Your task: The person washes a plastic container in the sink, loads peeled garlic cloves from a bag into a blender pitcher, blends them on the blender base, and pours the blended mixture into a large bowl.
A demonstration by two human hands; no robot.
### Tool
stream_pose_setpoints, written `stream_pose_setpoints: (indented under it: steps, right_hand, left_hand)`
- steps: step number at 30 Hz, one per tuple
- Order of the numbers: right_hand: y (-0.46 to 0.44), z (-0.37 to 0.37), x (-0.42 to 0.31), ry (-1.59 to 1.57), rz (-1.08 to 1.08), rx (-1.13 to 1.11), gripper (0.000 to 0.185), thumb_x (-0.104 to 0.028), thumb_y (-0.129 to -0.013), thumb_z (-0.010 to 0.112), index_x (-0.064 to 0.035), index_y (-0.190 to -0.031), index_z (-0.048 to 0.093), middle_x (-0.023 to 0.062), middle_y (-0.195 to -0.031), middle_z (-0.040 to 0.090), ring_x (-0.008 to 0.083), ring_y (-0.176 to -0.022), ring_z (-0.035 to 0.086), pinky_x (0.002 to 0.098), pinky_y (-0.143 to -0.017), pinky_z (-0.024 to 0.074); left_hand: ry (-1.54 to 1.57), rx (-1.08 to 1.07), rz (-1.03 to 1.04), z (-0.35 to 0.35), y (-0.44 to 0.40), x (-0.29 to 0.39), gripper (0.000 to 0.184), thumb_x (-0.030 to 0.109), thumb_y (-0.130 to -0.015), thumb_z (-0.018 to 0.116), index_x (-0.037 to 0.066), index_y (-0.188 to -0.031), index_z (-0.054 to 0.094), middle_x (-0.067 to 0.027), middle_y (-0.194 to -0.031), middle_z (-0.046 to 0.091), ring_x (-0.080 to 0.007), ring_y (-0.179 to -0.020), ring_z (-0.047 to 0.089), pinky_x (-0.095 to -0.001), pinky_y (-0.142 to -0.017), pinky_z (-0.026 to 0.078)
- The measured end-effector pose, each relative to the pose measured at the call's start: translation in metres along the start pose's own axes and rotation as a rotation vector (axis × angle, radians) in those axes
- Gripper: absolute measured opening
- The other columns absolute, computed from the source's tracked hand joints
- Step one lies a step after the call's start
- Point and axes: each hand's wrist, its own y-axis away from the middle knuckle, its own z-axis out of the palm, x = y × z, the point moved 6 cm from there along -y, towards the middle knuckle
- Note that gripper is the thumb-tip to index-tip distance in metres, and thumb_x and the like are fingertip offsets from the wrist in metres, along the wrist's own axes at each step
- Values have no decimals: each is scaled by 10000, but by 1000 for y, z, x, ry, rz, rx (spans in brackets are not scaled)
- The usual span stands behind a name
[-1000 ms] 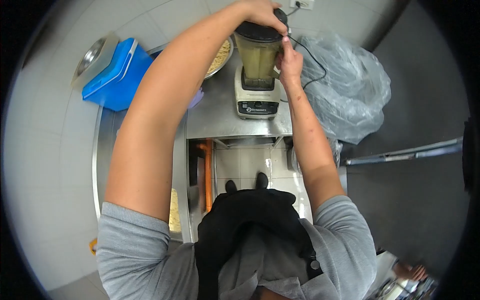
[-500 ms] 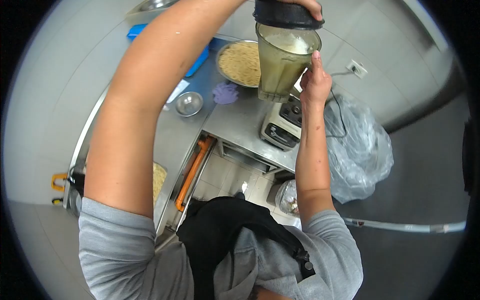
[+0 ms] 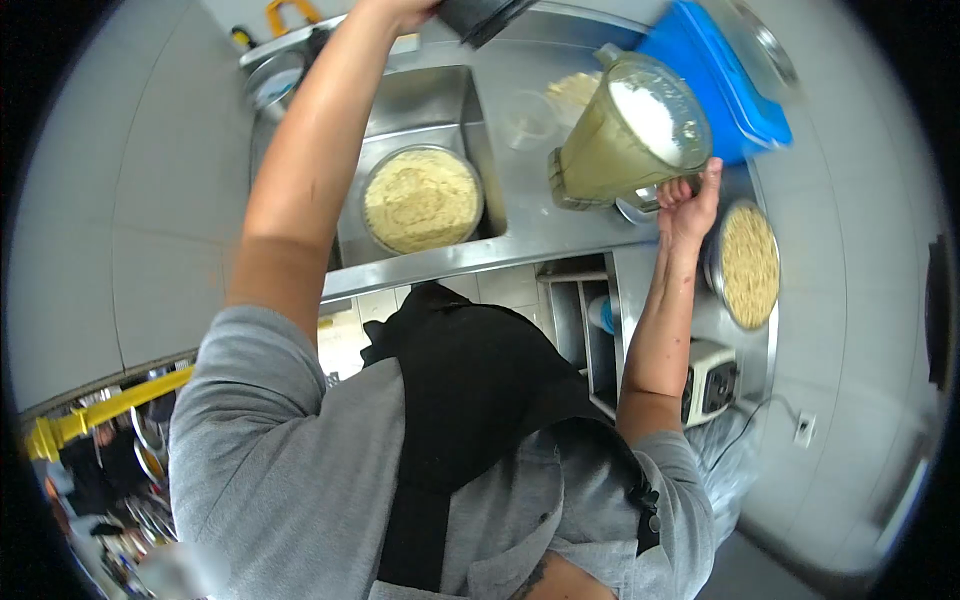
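My right hand (image 3: 690, 208) is closed around the handle side of a clear blender jar (image 3: 620, 140), tilted over the steel counter, with pale green film on its walls and white froth inside. At the top edge, my left hand (image 3: 405, 12) grips a black blender lid (image 3: 485, 18), apart from the jar; part of the lid and the fingers are cut off. In the sink (image 3: 488, 190) below stands a metal bowl (image 3: 478, 215) filled with pale yellow mash (image 3: 422, 198).
Right of the jar are a blue bin (image 3: 715, 85) and a bowl of yellowish crumbly food (image 3: 750, 265). The blender base (image 3: 712, 380) stands farther along the counter. A clear cup (image 3: 530, 118) sits behind the sink's right side; a metal pot (image 3: 275, 85) is at left.
The view has turned left from the blender base to the sink. The lid, just above the jar before, is now well away to the left in my left hand. The jar has come along.
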Motion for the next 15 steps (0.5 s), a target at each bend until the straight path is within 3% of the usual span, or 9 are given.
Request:
stream_pose_setpoints:
  steps: [2,4,6,10,12,14,15]
  right_hand:
    - [-19,36,47,-19,111,-74,506,-501,-1030,537,-111,-714,477,-43,-515,315,99,-418,292,278,-414,239]
    - [-36,63,106,-10,238,-210,508,-497,-1022,555,-104,-707,493,-36,-520,345,99,-418,302,278,-416,248]
    - [-40,97,145,6,287,-235,493,-489,-1018,567,-94,-729,508,-34,-523,364,94,-420,303,277,-418,248]
    - [-48,146,206,28,385,-299,492,-458,-1019,574,-86,-700,534,-43,-523,359,87,-427,313,269,-425,247]
    - [-69,157,248,98,437,-480,457,-448,-1021,572,-78,-753,586,-39,-523,369,90,-429,331,260,-437,250]
    - [-97,171,280,212,476,-519,486,-461,-1011,580,-95,-693,597,-37,-519,396,90,-442,351,272,-454,247]
    - [-110,184,291,390,437,-664,519,-486,-986,609,-106,-635,569,-37,-515,402,88,-454,361,278,-462,248]
  left_hand:
    - [117,217,-17,-58,67,-43,812,424,-889,719,62,-1541,395,-105,-1326,609,-159,-1065,628,-256,-888,514]
    - [86,501,-219,-112,141,-120,783,572,-911,597,157,-1548,412,-150,-1434,545,-227,-1226,594,-378,-1043,451]
    - [261,524,-152,-134,196,-164,735,439,-903,674,143,-1531,434,-82,-1346,589,-137,-1099,616,-281,-938,489]
    - [418,803,-275,-151,298,-235,698,416,-921,628,115,-1521,435,-86,-1359,592,-178,-1117,628,-318,-948,492]
    - [458,868,-279,-151,330,-252,702,413,-921,621,110,-1524,428,-92,-1372,587,-184,-1136,623,-322,-964,486]
    - [494,922,-284,-149,352,-261,705,409,-921,614,104,-1526,420,-98,-1385,581,-189,-1155,617,-325,-980,481]
    - [527,954,-283,-147,359,-263,710,412,-920,609,105,-1529,414,-102,-1384,583,-195,-1167,613,-326,-994,474]
